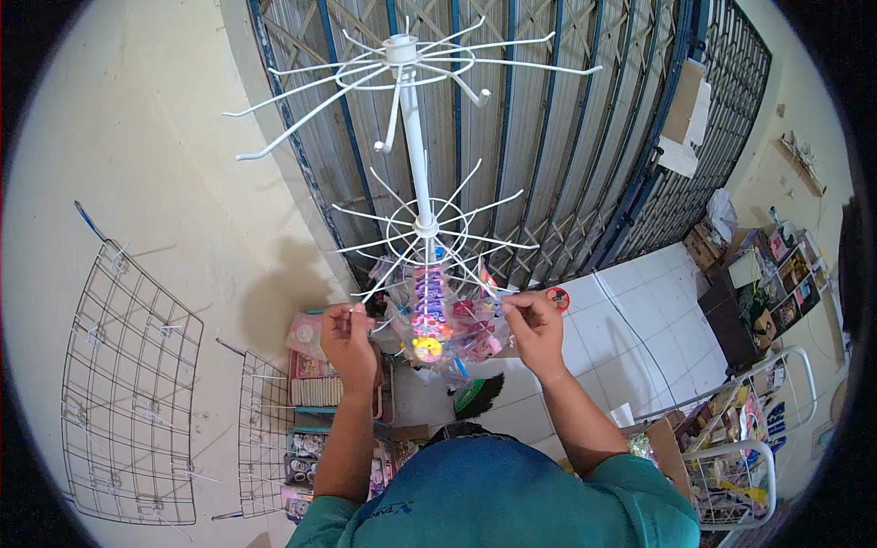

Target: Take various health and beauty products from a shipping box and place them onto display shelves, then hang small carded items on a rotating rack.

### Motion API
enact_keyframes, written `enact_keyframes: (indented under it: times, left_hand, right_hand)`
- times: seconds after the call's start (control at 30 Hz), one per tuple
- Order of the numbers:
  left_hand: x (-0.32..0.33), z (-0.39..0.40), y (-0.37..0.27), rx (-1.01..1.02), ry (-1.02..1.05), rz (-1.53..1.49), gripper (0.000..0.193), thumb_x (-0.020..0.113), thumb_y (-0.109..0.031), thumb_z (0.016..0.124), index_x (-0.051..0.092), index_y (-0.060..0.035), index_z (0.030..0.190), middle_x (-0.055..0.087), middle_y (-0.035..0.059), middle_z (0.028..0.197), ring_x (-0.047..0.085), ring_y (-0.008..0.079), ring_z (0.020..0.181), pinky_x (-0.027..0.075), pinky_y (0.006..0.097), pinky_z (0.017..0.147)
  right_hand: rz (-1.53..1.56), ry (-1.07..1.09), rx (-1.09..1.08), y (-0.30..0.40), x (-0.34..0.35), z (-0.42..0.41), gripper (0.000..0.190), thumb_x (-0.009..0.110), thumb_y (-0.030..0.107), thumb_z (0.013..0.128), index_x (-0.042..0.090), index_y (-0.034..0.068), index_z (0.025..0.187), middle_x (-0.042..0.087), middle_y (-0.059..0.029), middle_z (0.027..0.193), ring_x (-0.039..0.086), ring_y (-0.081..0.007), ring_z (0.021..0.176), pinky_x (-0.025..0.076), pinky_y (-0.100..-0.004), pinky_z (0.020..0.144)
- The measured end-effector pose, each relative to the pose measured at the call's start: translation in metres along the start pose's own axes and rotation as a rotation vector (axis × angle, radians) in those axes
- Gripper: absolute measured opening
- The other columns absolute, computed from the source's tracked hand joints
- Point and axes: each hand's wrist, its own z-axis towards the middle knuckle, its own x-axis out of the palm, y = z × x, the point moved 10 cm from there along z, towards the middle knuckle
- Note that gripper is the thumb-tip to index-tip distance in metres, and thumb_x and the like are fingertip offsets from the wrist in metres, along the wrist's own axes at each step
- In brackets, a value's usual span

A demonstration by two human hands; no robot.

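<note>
A white metal display rack point(416, 137) with tiers of radiating hooks stands upright before me. My left hand point(351, 342) pinches the tip of a hook point(387, 277) on the middle tier, at its left side. Opposite it, my right hand point(538, 332) has thumb and forefinger closed at the tip of another hook on that tier. Small packaged goods in clear plastic point(473, 322) hang below this tier, between my hands. Among them are a purple strip of packets point(429, 291) and a yellow animal-shaped piece point(427, 349). The upper tier point(401, 51) carries nothing on its hooks.
A folding metal gate point(521, 137) rises behind the rack. Wire grid panels point(130, 390) hang on the left wall, above trays of small goods point(315, 390). At the lower right stands a white-framed cart point(730, 452) full of goods. A black-and-green broom head point(479, 397) rests on the tiles.
</note>
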Motion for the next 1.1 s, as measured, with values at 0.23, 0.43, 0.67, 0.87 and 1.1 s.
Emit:
enact_keyframes:
  times: [0.23,0.43,0.67,0.87,1.1]
  left_hand:
    - [-0.006,0.038,-0.003,0.102,-0.017,0.045,0.010,0.068,-0.012,0.100,0.062,-0.0033,0.099,0.062,0.0004,0.081,0.058,0.0066,0.071,0.047,0.0220,0.067]
    - [-0.010,0.060,0.000,0.089,-0.010,0.066,0.011,0.069,-0.012,0.099,0.063,-0.0033,0.100,0.063,0.0004,0.081,0.057,0.0064,0.070,0.046,0.0221,0.065]
    - [-0.008,0.067,0.000,0.092,0.052,0.129,0.013,0.067,-0.014,0.100,0.064,-0.0024,0.105,0.063,0.0016,0.084,0.057,0.0082,0.073,0.048,0.0245,0.067]
    - [-0.064,0.051,0.084,-0.212,0.081,0.143,0.024,0.060,-0.024,0.104,0.066,-0.0028,0.112,0.062,0.0019,0.091,0.057,0.0104,0.078,0.048,0.0266,0.069]
    - [-0.056,-0.071,0.193,-0.553,0.518,0.213,0.012,0.061,-0.014,0.101,0.065,-0.0031,0.104,0.062,0.0014,0.088,0.056,0.0079,0.073,0.045,0.0222,0.063]
  right_hand:
    - [-0.128,0.112,-0.193,0.044,0.036,-0.011,0.010,0.077,0.003,0.086,0.074,0.000,0.096,0.071,-0.0083,0.088,0.064,-0.0149,0.074,0.051,-0.0282,0.070]
    - [-0.101,0.191,-0.231,0.054,0.058,-0.018,0.012,0.078,0.005,0.086,0.074,0.001,0.096,0.071,-0.0101,0.088,0.066,-0.0185,0.076,0.052,-0.0292,0.071]
    - [-0.144,0.152,-0.200,0.045,0.054,-0.024,0.015,0.078,0.008,0.087,0.074,0.002,0.100,0.070,-0.0095,0.087,0.066,-0.0182,0.077,0.052,-0.0310,0.072]
    - [-0.134,0.081,-0.137,0.040,0.033,-0.039,0.021,0.075,0.013,0.091,0.071,0.004,0.109,0.069,-0.0088,0.090,0.066,-0.0188,0.078,0.053,-0.0321,0.072]
    - [-0.324,-0.082,0.124,-0.015,-0.045,-0.109,0.021,0.072,0.015,0.092,0.070,0.007,0.112,0.070,-0.0090,0.095,0.068,-0.0215,0.082,0.056,-0.0344,0.076]
